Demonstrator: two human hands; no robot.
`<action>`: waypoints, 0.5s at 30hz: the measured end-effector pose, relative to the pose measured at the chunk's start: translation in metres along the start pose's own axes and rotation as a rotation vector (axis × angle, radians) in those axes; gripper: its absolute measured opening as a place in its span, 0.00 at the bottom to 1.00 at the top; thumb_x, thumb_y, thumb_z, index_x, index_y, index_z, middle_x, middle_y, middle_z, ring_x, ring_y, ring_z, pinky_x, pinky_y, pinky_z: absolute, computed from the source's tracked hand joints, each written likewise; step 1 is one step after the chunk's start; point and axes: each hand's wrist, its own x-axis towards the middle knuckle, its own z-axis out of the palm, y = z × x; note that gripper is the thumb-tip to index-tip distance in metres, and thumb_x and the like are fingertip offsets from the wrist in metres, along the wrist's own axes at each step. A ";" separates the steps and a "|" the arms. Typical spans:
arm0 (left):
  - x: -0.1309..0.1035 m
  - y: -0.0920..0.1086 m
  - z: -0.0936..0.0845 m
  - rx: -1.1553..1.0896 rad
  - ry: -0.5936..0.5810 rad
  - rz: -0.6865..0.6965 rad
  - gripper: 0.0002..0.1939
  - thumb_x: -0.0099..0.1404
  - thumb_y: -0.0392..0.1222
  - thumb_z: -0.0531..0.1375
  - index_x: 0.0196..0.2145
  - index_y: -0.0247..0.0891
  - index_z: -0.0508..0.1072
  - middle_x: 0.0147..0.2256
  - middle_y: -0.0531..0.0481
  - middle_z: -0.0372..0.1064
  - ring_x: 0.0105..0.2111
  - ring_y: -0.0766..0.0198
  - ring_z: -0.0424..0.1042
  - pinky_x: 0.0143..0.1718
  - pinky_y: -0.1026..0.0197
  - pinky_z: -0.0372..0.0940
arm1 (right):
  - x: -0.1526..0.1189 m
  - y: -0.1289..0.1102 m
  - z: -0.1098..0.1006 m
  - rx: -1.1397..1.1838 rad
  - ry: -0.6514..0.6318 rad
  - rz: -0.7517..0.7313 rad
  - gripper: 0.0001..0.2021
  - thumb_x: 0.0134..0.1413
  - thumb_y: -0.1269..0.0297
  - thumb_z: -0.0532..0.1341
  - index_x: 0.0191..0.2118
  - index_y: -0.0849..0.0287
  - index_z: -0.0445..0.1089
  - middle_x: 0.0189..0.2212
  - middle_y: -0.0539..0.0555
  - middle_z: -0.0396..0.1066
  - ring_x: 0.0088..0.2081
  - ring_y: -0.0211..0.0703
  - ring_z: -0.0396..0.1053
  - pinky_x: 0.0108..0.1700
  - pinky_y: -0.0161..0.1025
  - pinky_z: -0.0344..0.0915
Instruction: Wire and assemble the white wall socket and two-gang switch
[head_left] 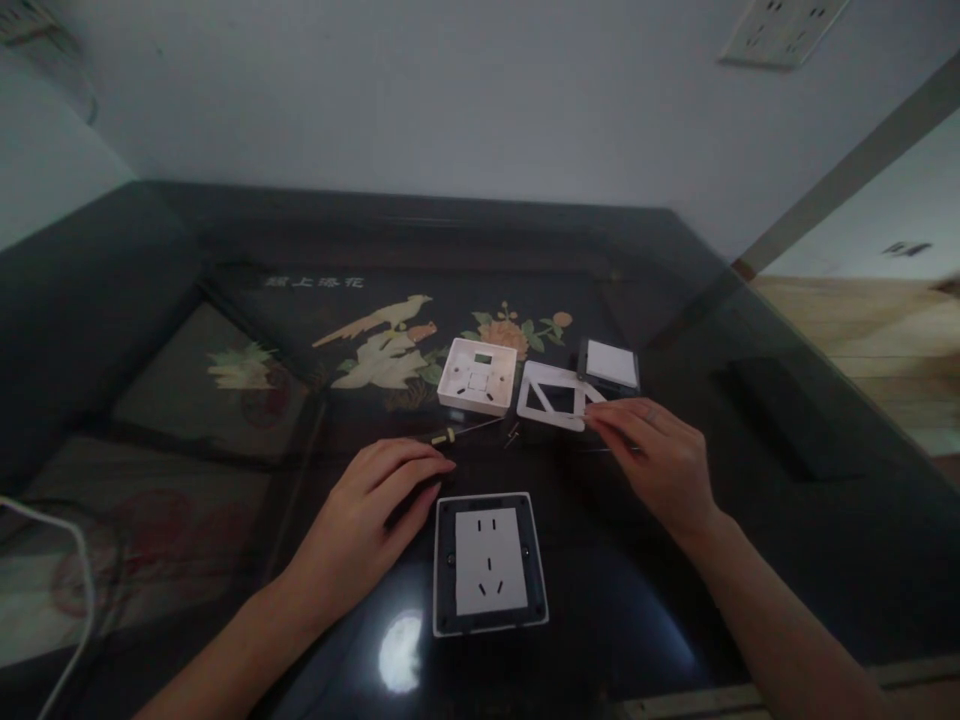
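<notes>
Looking down from the head camera onto a dark, glossy table [750, 560] pushed against a pale wall [450, 90], with a painted panel of a bird and flowers [390, 345] showing through the glass top and a ceiling light glaring off the near edge. Showing a strip of wooden floor [862, 340] off to the right, and a white cable [71, 570] curling in at the lower left.

Lying nearest, between the two forearms: a socket plate [490, 563] (white face with plug slots, dark surround, white rim), flat on the table.

Resting palm down just left of that plate: the left hand [367, 520], fingers loosely curled and gripping nothing, fingertips close to the plate's upper left corner. Lying just beyond those fingertips: a thin screwdriver [465, 432], with a couple of small screws [512, 434] beside its tip.

Reaching forward on the right: the right hand [660, 460], fingers extended and relaxed, fingertips touching the near corner of a white frame [555, 397] with open cut-outs. Hard to tell whether pinching or merely touching.

Sitting farther back: a white back box [478, 376] left of the frame, and a dark-edged white switch module [609, 365] overlapping its right corner.
</notes>
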 end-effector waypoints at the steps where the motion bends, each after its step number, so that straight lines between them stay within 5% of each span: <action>1: 0.000 0.001 0.000 -0.002 -0.001 0.003 0.11 0.71 0.33 0.55 0.49 0.42 0.70 0.45 0.49 0.71 0.46 0.62 0.71 0.48 0.59 0.68 | 0.001 -0.001 -0.004 0.019 0.035 0.038 0.04 0.60 0.69 0.63 0.36 0.58 0.77 0.34 0.53 0.81 0.36 0.44 0.79 0.41 0.41 0.75; 5: 0.002 0.003 0.001 -0.026 -0.004 -0.009 0.11 0.71 0.33 0.55 0.49 0.42 0.71 0.45 0.49 0.72 0.45 0.62 0.72 0.48 0.58 0.69 | 0.002 -0.009 -0.019 0.126 0.127 0.272 0.04 0.61 0.64 0.63 0.39 0.55 0.75 0.32 0.52 0.81 0.33 0.43 0.79 0.36 0.39 0.75; 10: 0.001 0.006 0.001 -0.093 -0.011 -0.061 0.11 0.71 0.34 0.55 0.49 0.41 0.71 0.45 0.48 0.74 0.46 0.61 0.74 0.49 0.58 0.70 | 0.000 -0.020 -0.020 0.864 0.015 0.826 0.08 0.54 0.57 0.67 0.36 0.54 0.74 0.25 0.49 0.79 0.28 0.42 0.79 0.31 0.38 0.77; 15: 0.001 0.007 0.002 -0.096 -0.014 -0.070 0.11 0.70 0.35 0.56 0.50 0.41 0.70 0.45 0.48 0.75 0.47 0.60 0.74 0.50 0.57 0.71 | -0.006 -0.016 -0.018 0.920 -0.071 0.902 0.14 0.49 0.56 0.70 0.41 0.57 0.75 0.24 0.52 0.79 0.27 0.43 0.78 0.29 0.39 0.77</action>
